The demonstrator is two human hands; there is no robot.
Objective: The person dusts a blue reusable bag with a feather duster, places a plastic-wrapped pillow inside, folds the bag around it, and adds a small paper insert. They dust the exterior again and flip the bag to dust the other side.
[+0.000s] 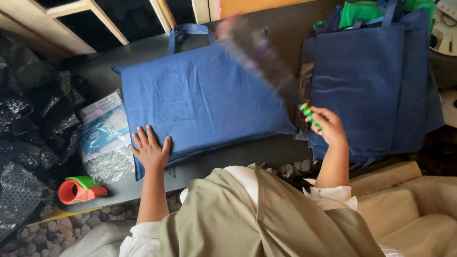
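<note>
Roughly, left to right around the blue bag:
Tape dispenser (80, 189): lay left of the blue bag (200, 100).
Left hand (151, 151): fingers spread flat, pressing the bag's near left corner.
Right hand (328, 124): fingers clenched on a green-handled tool (309, 115), blurred, at the bag's right edge.
Bag stack (366, 81): right of it.

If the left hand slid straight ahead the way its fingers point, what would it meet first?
The left hand lies flat on the corner of the blue tote bag, fingers pointing up the table. Going on, it would only cross more of that bag's cloth; nothing else shows in that line before the bag's far edge.
</note>
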